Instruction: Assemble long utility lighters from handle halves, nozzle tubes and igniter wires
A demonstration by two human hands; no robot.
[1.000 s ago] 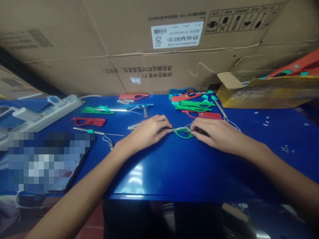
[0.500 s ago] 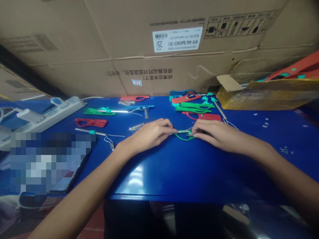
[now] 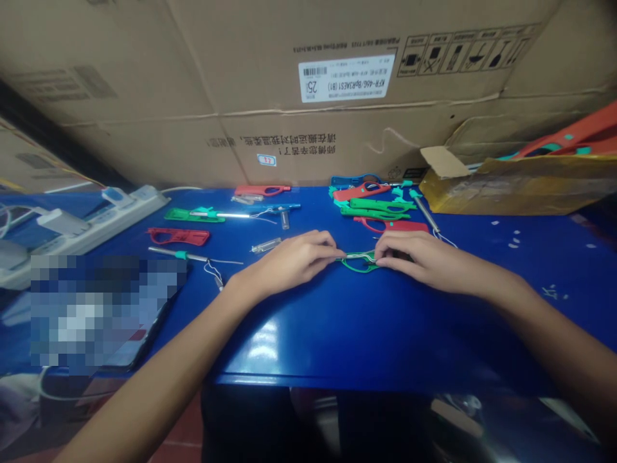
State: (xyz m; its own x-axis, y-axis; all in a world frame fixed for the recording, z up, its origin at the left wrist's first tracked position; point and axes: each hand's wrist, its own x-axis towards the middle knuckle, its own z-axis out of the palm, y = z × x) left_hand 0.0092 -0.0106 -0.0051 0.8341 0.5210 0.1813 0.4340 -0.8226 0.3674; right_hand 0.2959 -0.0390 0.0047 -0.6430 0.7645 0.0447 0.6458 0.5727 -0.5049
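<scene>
Between my hands, over the blue table, is a green lighter casing half with a trigger loop and thin white wires along it. My left hand pinches its left end with thumb and fingertips. My right hand has its fingers closed on the right end, hiding that part. To the left of my left hand lies a clear fuel tank. Beyond my right hand are a red casing, green casings and a metal lighter tube with wires.
At left lie a green casing with a tube, a red casing, another tube, a blurred tablet-like device and a white power strip. A taped cardboard box stands at right. Large cardboard walls the back.
Both hands stay almost in place on the green casing, with only slight finger movement. The whole view has shifted slightly.
</scene>
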